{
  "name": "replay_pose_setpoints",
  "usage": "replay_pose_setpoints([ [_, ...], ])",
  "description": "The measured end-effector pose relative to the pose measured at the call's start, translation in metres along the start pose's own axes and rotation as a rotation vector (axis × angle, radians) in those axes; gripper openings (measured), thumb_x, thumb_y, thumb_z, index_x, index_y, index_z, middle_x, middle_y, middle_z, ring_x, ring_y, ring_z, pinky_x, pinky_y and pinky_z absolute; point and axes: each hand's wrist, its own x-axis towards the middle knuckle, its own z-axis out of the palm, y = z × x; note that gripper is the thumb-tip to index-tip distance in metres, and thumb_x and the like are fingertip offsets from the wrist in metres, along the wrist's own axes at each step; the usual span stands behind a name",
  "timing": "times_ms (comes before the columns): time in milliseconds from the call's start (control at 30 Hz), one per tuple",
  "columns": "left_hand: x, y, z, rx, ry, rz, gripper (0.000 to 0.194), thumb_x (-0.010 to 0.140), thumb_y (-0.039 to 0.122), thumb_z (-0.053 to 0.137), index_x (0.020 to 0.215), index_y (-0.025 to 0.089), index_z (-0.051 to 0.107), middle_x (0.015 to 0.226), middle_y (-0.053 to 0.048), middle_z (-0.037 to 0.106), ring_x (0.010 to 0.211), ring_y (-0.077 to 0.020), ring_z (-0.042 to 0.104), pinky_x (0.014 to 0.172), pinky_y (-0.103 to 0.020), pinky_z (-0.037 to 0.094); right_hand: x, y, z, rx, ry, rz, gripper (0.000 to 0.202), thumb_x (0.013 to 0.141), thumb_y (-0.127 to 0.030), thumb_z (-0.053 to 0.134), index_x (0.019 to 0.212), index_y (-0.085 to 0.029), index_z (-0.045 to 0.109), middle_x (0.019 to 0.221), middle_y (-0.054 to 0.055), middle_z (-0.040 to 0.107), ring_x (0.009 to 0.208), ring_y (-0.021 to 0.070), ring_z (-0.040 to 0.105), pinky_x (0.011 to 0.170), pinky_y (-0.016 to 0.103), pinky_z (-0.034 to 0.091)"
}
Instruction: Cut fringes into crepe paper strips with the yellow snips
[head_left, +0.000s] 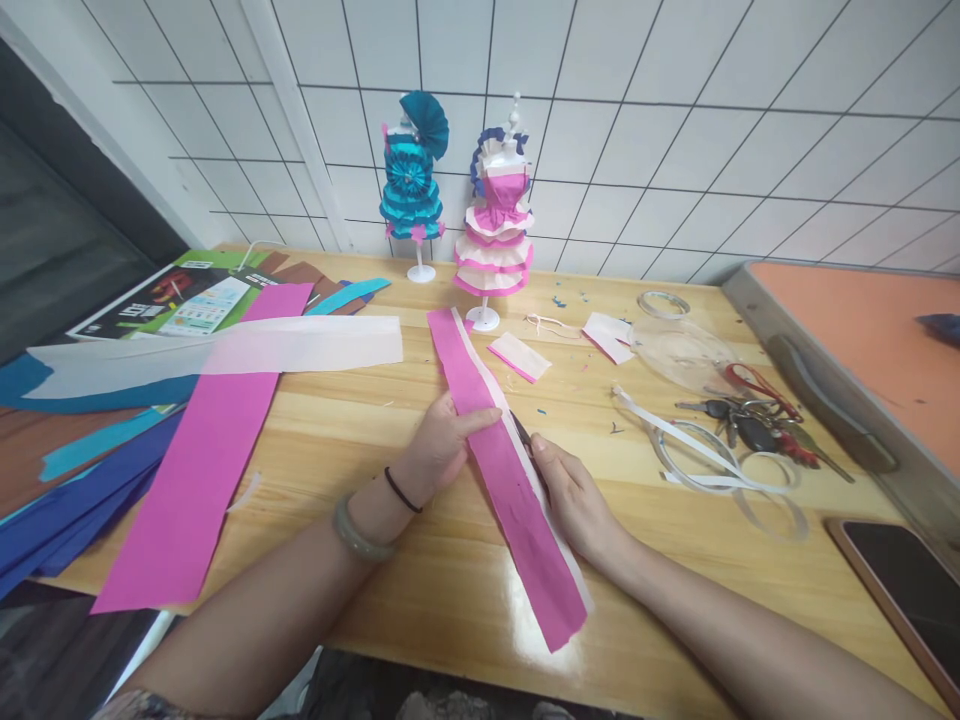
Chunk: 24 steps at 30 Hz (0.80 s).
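My left hand [442, 445] is closed on a long pink crepe paper strip [517, 505], thumb on top and fingers underneath. A white paper layer shows along the strip's right edge. My right hand [574, 490] is closed around dark scissors [518, 428], mostly hidden by the fingers, with the blades against the white edge just beside my left thumb. The strip slants from the doll stands down toward the table's front. Beyond its far end lies a small white paper piece with a pink border [520, 357].
Two dress stands, one teal [411, 185] and one pink and white [495, 230], stand by the tiled wall. Paper strips [202, 450] pile up at left. Tape rolls [694, 455], keys [750, 425] and a phone [904, 590] lie at right, near an orange-topped case [862, 330].
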Motion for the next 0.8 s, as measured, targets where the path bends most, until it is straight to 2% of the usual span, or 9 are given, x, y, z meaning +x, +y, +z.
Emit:
replay_pose_setpoints([
  [367,-0.007,-0.015,0.005,0.178,-0.005,-0.007,0.028,0.064,0.02,0.07,0.088,0.014,0.058,0.085,-0.005,0.065,0.077,-0.0168,0.06,0.074,-0.032,0.047,0.001,-0.004,0.0,0.075,0.04,0.015,0.041,0.087,-0.051,0.034,0.081,-0.018,0.058,0.083,0.003,0.062,0.08,0.0176,0.054,0.075,0.026,0.042],
  [800,-0.008,-0.016,0.005,0.188,-0.02,-0.021,0.028,0.065,0.022,0.069,0.09,0.014,0.059,0.09,-0.007,0.067,0.08,-0.0192,0.062,0.075,-0.033,0.048,0.001,-0.006,0.001,0.056,0.06,0.023,0.042,0.087,-0.052,0.035,0.078,-0.018,0.058,0.082,0.003,0.064,0.082,0.0183,0.056,0.078,0.027,0.042],
])
